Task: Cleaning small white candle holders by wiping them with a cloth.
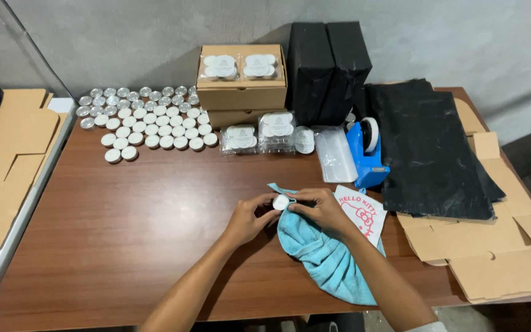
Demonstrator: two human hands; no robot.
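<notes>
Two bare hands meet over the near middle of the brown wooden table (124, 233). Between them sits a small white tealight candle (281, 201), pinched from both sides: the left hand (247, 218) grips it with thumb and fingertips, and the right hand (321, 209) closes on it from the other side while also resting on a light blue cloth (324, 258). That cloth lies crumpled under the right wrist and forearm, one corner poking up just behind the candle. Touching the cloth on its right is a white paper piece with a pink cartoon print (364, 212).

Further right, flattened brown cardboard blanks (493, 258) spread to the table's edge, with black plastic sheets (431, 154) lying partly over them. Just left of the black sheets stands a blue tape dispenser (367, 150), and beside it a stack of clear plastic bags (334, 154).

Beyond the hands, small clear packs of white candles (259, 135) sit in a row. To their left a large cluster of loose tealights (149, 120) covers the table, white ones nearer and silver-cupped ones behind. At the back, an open brown cardboard box (241, 77) holding more candle packs is stacked on another box, next to two tall black wrapped parcels (327, 67) against the grey wall. More flat cardboard (13, 160) lies off the table's left side.
</notes>
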